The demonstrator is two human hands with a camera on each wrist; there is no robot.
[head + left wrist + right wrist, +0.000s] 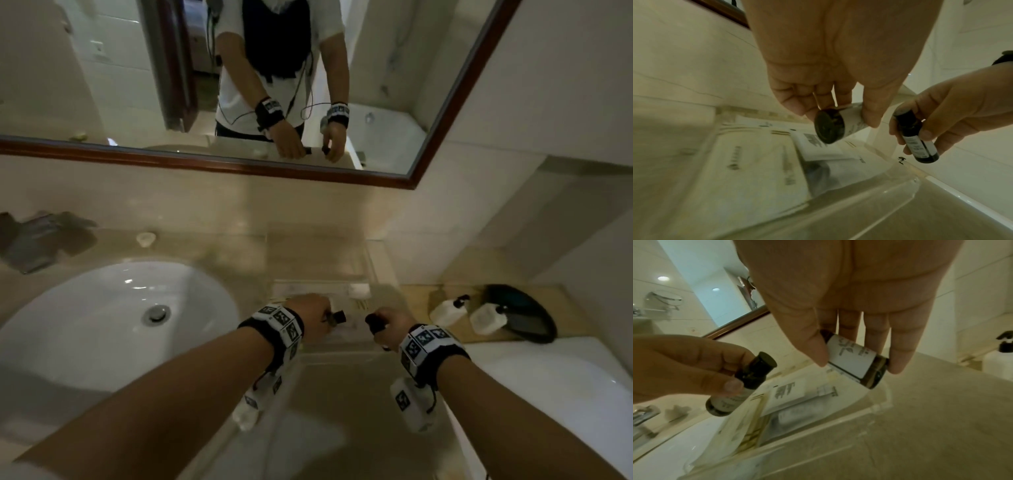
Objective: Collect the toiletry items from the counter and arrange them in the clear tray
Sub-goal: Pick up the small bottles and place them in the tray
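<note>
My left hand (318, 311) pinches a small dark bottle (840, 125) with a white label and black cap between thumb and fingers. My right hand (390, 325) holds a second, similar small bottle (851, 360) the same way. Both bottles hang tilted just above the clear tray (342, 353), which sits on the beige counter right of the sink. In the left wrist view the right hand's bottle (916, 139) is near the tray's right wall. White sachets and flat packets (756, 162) lie inside the tray (875, 407).
A white sink (113, 315) lies to the left with a faucet (41, 236) behind it. Two white pump bottles (448, 311) and a dark round object (527, 311) stand on a wooden board at the right. A mirror (239, 85) hangs above; a white bathtub edge (548, 377) runs at right.
</note>
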